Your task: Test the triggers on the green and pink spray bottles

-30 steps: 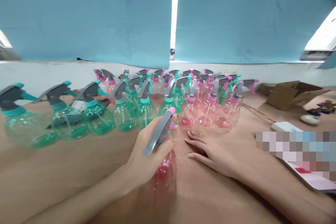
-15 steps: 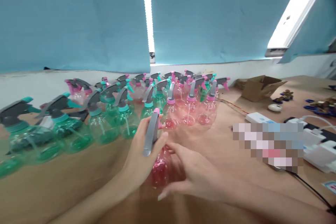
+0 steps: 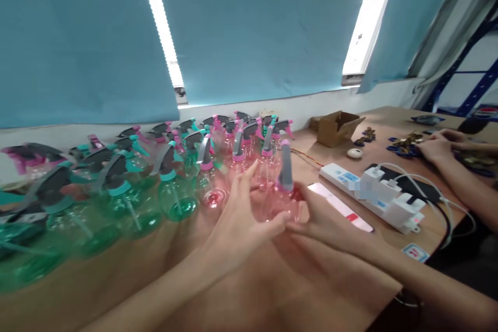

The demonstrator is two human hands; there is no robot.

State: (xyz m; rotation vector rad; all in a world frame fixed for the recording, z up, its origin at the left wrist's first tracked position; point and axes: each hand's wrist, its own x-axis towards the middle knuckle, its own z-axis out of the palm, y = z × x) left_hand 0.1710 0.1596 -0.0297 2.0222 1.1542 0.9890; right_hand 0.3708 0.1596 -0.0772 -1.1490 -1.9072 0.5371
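On the counter's (image 3: 257,290) near side, between the left hand (image 3: 243,212), curved wide, contact too blurred to tell, and the right hand (image 3: 324,212), closed on the pink bottle (image 3: 275,205). Likely light, thin-walled, slightly springy, slick where rounded; best gripped at the collar (image 3: 282,188). Looks clear, upright, grey-headed. Farther off, matched by more bottles (image 3: 177,202).

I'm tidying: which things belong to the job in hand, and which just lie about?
Seemingly in use: pink spray bottle between left hand and right hand; other spray bottles standing nearby.
Seemingly lying about: phone; power strip; cardboard box; white oval object.
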